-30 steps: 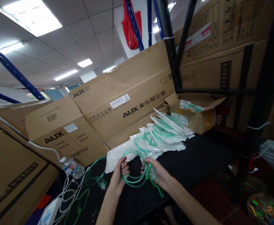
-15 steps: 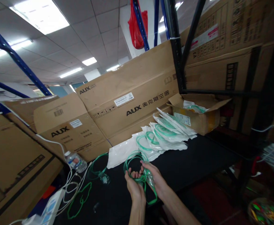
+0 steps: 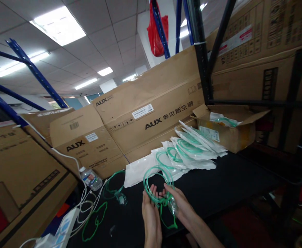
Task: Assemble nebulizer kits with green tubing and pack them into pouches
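In front of me, above the near part of the black table, is a loop of coiled green tubing [image 3: 146, 179] with a clear plastic mask [image 3: 173, 207] and a green strap [image 3: 170, 227] hanging below. My right hand [image 3: 179, 204] is closed around the mask and the tubing's lower right side. On the coil's left side, my left hand [image 3: 151, 217] touches the tubing with fingers stretched out and palm turned inward. Just beyond the hands lies a flat white pouch [image 3: 137, 172], beside a row of white pouches [image 3: 192, 156] showing green tubing.
Left of the hands lie another mask [image 3: 121, 198] with green tubing and a loose green strap [image 3: 95, 222]. A water bottle [image 3: 91, 179], white cables and a power strip [image 3: 66, 225] are farther left. An open carton [image 3: 224, 134] stands at right, with large cartons [image 3: 130, 137] behind.
My left fingers have straightened from a curl around the tubing. The coil stands a little more upright in my right hand. The view has shifted slightly left.
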The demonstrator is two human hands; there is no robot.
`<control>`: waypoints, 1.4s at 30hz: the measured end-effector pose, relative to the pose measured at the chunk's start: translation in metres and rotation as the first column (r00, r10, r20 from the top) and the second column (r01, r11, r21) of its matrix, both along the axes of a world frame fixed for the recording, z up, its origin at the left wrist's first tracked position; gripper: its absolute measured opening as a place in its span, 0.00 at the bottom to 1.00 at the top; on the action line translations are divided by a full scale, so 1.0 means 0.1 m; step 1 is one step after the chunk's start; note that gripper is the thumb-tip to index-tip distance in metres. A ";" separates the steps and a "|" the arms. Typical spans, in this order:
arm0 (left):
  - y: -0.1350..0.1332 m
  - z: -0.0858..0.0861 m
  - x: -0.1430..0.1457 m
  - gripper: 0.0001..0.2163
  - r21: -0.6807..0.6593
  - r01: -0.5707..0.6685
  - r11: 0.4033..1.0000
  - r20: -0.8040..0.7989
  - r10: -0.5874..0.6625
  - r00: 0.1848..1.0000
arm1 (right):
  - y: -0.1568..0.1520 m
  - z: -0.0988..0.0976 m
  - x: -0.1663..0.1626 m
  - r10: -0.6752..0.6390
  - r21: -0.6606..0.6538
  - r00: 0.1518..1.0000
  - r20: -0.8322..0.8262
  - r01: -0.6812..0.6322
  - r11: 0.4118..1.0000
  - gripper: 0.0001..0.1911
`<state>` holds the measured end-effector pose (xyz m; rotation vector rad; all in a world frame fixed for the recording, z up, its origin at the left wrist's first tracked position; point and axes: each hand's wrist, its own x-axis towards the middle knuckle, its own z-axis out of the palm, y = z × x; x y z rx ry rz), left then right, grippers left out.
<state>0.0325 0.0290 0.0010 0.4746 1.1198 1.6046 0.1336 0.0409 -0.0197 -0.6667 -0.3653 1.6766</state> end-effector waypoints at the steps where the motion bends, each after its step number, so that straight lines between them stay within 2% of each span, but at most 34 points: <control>1: 0.01 0.01 0.00 0.10 0.020 -0.007 1.000 0.012 0.007 1.000 | -0.02 0.01 -0.01 0.013 -0.002 1.000 0.001 -0.013 1.000 0.11; 4: 0.01 0.05 0.01 0.13 0.085 0.009 0.996 0.056 -0.014 0.998 | -0.07 0.06 0.01 0.064 -0.002 0.998 -0.003 -0.064 0.998 0.08; 7: -0.01 0.07 -0.03 0.14 0.125 0.084 0.989 0.102 -0.097 0.990 | -0.11 0.11 0.12 0.124 -0.006 0.992 -0.029 -0.124 0.992 0.05; 14: -0.04 -0.01 -0.22 0.16 0.172 0.223 0.960 0.165 -0.251 0.954 | -0.15 0.17 0.33 0.196 -0.055 0.974 -0.114 -0.203 0.978 0.08; 19: -0.01 -0.06 -0.27 0.22 0.191 0.217 0.957 0.152 -0.247 0.957 | -0.16 0.22 0.32 0.247 -0.057 0.950 -0.192 -0.262 0.963 0.08; 24: 0.04 -0.06 -0.29 0.16 0.144 0.137 0.980 0.082 -0.149 0.985 | -0.17 0.27 0.35 0.264 -0.025 0.926 -0.271 -0.280 0.960 0.10; 29: 0.01 0.00 -0.21 0.15 0.116 0.090 0.989 0.009 -0.092 0.996 | -0.16 0.29 0.33 0.212 -0.027 0.931 -0.297 -0.230 0.973 0.09; 34: -0.03 0.05 -0.06 0.12 0.062 0.136 0.989 -0.043 -0.133 0.990 | -0.13 0.27 0.22 0.116 -0.102 0.953 -0.280 -0.149 0.983 0.13; 38: -0.05 0.05 -0.06 0.13 0.020 0.197 0.980 -0.099 -0.194 0.976 | -0.10 0.28 0.15 0.007 -0.159 0.969 -0.247 -0.048 0.986 0.21; 42: -0.07 -0.01 -0.03 0.16 -0.005 0.143 0.990 -0.131 -0.142 0.981 | -0.06 0.32 0.08 -0.118 -0.187 0.968 -0.222 0.077 0.979 0.22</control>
